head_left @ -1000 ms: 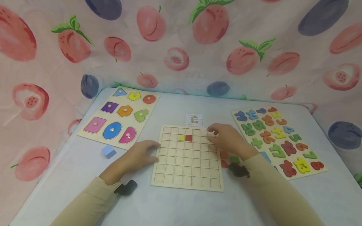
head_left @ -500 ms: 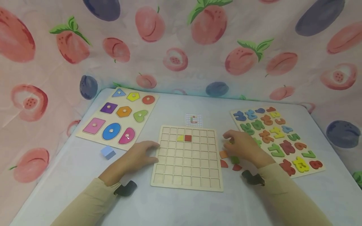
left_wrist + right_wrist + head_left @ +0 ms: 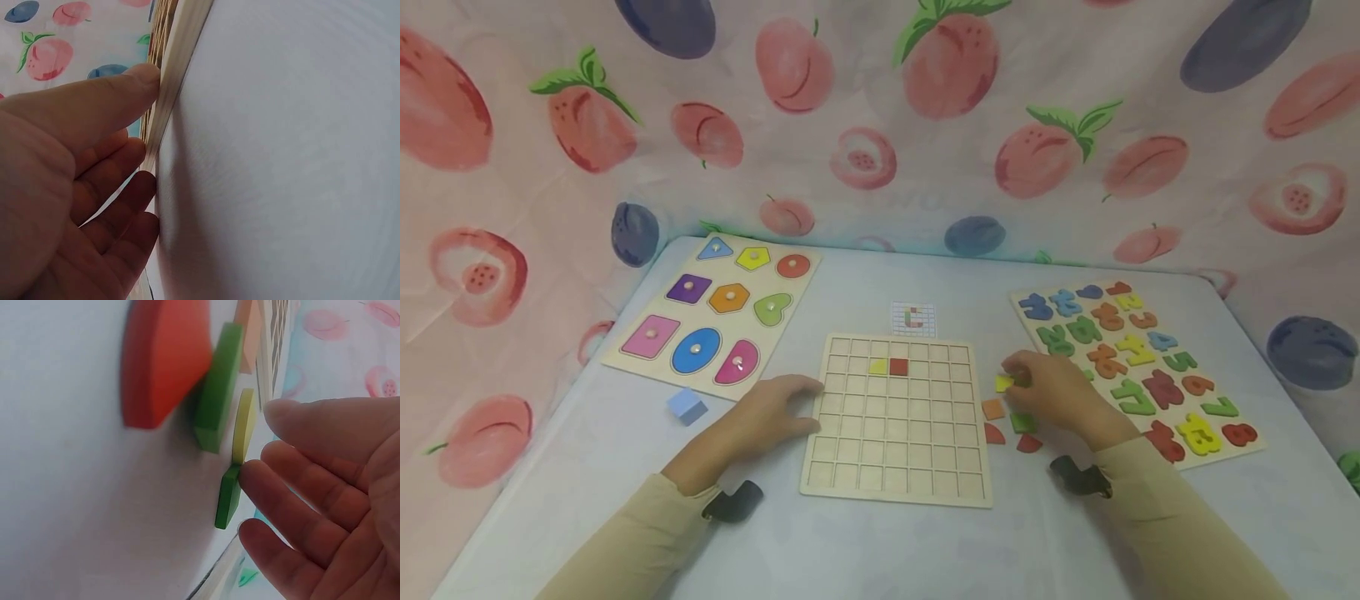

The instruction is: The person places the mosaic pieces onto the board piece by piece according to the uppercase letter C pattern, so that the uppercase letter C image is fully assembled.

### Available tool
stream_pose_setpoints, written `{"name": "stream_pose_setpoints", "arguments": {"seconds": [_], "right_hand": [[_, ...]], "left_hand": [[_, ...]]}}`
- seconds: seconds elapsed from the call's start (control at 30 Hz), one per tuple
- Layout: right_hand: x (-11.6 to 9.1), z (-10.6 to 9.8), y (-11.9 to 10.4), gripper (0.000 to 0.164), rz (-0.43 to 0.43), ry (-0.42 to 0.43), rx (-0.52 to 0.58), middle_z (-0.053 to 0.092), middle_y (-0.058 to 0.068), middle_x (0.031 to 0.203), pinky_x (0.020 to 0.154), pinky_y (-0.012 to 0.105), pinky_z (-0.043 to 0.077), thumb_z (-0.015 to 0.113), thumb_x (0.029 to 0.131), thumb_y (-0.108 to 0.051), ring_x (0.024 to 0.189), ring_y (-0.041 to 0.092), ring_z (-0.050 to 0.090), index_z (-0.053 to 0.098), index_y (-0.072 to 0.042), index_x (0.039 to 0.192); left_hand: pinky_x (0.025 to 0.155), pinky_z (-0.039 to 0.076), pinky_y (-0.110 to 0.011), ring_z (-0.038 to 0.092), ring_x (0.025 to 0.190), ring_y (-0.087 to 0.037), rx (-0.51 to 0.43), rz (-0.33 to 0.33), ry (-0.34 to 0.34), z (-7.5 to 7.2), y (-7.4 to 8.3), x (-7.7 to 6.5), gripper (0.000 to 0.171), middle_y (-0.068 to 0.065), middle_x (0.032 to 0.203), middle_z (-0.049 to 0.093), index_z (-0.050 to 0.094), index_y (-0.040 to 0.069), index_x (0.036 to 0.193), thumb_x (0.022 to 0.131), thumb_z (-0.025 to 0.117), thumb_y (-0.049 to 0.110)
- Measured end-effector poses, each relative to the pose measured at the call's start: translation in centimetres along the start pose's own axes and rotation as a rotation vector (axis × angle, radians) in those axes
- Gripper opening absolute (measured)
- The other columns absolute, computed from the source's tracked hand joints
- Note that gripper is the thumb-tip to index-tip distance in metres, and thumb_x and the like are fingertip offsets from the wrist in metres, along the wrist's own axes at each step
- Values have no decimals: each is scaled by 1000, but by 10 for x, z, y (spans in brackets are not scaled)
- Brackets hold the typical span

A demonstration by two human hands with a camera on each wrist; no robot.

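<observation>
A wooden grid board [image 3: 871, 477] lies in front of me, holding a yellow piece [image 3: 878, 367] and a red square [image 3: 898, 367] side by side in its upper rows. My left hand [image 3: 767, 410] rests at the board's left edge, thumb [image 3: 145, 75] against the rim and fingers loosely extended. To the right of the board, my right hand [image 3: 1060, 398] hovers over loose wooden pieces, fingers relaxed. Its fingertips are by a yellow piece [image 3: 244, 425] and a green one [image 3: 229, 497]; whether they touch is unclear. Another green piece [image 3: 1022, 423] lies nearer me.
Beside the board are an orange square [image 3: 994, 409] and two red pieces, one a quarter-round [image 3: 1028, 444]. A small pattern card [image 3: 913, 319] lies behind it. A shape-knob puzzle [image 3: 715, 321] and blue block [image 3: 687, 405] are left; a number puzzle [image 3: 1213, 450] is right.
My right hand has moved from above the board's right side to the loose pieces on the right, uncovering several of them. My left hand stays at the board's edge.
</observation>
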State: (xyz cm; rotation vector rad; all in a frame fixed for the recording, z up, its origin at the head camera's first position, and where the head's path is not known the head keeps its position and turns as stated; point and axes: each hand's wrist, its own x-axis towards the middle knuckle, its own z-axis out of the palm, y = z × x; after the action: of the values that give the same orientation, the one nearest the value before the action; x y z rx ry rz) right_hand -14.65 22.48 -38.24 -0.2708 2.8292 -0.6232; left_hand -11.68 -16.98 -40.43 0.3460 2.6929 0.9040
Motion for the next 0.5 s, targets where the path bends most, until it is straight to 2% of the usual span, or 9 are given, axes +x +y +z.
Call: {"name": "stream_pose_setpoints", "arguments": {"seconds": [0.5], "right_hand": [[8,0,-2,42,13,-31,-14,64,18,127,99,55,47,66,94,-16,116,36,59,59,0,133]], "left_hand": [[109,40,-50,47,134,-32,-2,-16,-2,1,0,1,54,-8,137,59,61,10,136,86,80,17]]}}
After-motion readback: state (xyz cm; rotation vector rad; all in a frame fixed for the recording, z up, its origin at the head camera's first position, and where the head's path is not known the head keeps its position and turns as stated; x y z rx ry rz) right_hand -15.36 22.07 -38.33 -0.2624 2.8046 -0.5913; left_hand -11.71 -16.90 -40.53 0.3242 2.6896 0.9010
